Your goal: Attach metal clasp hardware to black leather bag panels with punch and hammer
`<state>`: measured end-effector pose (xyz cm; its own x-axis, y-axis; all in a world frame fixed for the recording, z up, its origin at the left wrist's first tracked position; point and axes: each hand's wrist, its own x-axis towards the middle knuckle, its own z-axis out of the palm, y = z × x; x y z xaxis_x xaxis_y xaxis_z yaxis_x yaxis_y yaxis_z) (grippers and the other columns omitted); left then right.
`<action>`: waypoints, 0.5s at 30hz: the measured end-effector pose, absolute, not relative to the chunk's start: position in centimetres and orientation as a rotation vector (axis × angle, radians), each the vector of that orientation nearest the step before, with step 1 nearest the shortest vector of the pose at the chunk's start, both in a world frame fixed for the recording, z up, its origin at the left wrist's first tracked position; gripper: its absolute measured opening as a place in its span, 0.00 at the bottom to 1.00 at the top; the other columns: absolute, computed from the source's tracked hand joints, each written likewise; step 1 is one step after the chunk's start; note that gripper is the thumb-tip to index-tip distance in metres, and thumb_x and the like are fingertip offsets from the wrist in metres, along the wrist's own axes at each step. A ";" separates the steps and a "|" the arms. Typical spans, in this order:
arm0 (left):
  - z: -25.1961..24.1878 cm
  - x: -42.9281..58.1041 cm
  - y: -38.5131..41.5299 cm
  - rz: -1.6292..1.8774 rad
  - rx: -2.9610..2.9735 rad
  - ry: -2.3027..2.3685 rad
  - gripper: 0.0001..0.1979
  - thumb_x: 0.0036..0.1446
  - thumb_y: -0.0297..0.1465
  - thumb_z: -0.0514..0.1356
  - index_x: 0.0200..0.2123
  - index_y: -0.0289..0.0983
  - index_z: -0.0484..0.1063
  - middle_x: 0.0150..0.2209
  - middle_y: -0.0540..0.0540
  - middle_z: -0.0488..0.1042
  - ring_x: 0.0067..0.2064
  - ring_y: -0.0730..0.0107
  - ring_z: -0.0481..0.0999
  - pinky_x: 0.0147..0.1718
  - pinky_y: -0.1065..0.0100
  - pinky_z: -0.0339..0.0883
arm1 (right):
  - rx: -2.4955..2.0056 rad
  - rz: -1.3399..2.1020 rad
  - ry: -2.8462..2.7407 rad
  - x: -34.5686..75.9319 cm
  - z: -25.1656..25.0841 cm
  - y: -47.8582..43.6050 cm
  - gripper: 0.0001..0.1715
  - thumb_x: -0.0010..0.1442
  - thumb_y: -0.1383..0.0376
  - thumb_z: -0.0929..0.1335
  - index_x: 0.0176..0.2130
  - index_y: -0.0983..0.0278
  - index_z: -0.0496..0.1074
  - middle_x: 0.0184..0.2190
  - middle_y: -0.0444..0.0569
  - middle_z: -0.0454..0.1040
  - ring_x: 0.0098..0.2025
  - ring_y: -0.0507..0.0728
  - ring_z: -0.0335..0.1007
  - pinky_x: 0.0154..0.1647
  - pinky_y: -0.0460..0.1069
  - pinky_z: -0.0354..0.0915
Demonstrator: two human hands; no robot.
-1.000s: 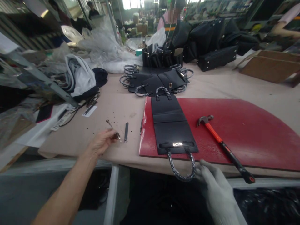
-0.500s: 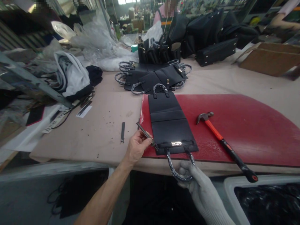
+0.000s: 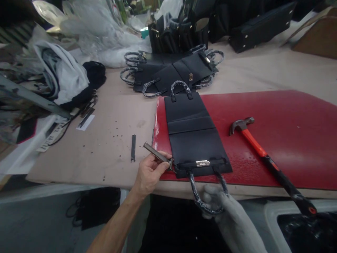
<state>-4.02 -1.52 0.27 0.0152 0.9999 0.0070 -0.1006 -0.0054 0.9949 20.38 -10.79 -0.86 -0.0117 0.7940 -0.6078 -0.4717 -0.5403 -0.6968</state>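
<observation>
A black bag panel (image 3: 193,140) with plastic-wrapped handles and a shiny metal clasp plate (image 3: 202,163) lies flat on a red board (image 3: 279,140). My bare left hand (image 3: 151,172) pinches a metal punch tool (image 3: 156,153), whose lower end is beside the panel's near left corner. Whether that end touches the panel I cannot tell. My right hand (image 3: 221,203), in a pale glove, is closed around the panel's near handle (image 3: 196,191) at the table's front edge. A claw hammer (image 3: 259,149) with a red and black handle rests on the board to the right.
A second flat metal tool (image 3: 133,148) lies left of the board among small dark bits. More black panels (image 3: 171,72) with wrapped handles are stacked behind. Black bags (image 3: 179,35) and clear plastic (image 3: 105,38) sit farther back. A white bin (image 3: 271,218) stands at the lower right.
The view has dipped and drawn closer to the table. The metal tool leans over more to the left in my left hand. My right hand keeps its hold on the handle.
</observation>
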 end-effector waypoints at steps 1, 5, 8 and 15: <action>0.3 -3.9 -1.5 1.263 1.128 1.118 0.10 0.58 0.29 0.67 0.43 0.34 0.76 0.41 0.43 0.83 0.42 0.68 0.84 0.44 0.71 0.78 | -1.314 1.724 -0.372 20.4 -1.0 -10.8 0.21 0.59 0.48 0.74 0.39 0.64 0.79 0.33 0.50 0.75 0.32 0.57 0.70 0.28 0.50 0.68; 0.8 -3.3 -1.0 1.334 1.082 1.083 0.09 0.58 0.29 0.68 0.42 0.35 0.75 0.42 0.43 0.83 0.42 0.65 0.85 0.42 0.68 0.80 | -1.229 1.745 -0.409 20.7 -1.5 -11.0 0.19 0.59 0.50 0.73 0.38 0.63 0.78 0.31 0.50 0.73 0.31 0.57 0.69 0.30 0.52 0.68; 1.0 -3.0 -0.4 1.315 1.103 1.084 0.09 0.59 0.29 0.67 0.42 0.35 0.74 0.42 0.43 0.82 0.42 0.64 0.85 0.42 0.68 0.80 | -1.140 1.765 -0.427 21.0 -1.5 -11.1 0.18 0.59 0.49 0.72 0.33 0.62 0.76 0.30 0.50 0.72 0.32 0.58 0.68 0.35 0.54 0.69; 0.6 -2.8 0.2 1.195 1.136 1.128 0.07 0.63 0.31 0.64 0.43 0.35 0.74 0.44 0.42 0.80 0.45 0.63 0.84 0.45 0.66 0.79 | -1.139 1.845 -0.520 21.0 -1.0 -10.6 0.27 0.61 0.39 0.66 0.39 0.56 0.79 0.27 0.47 0.74 0.29 0.59 0.73 0.30 0.55 0.73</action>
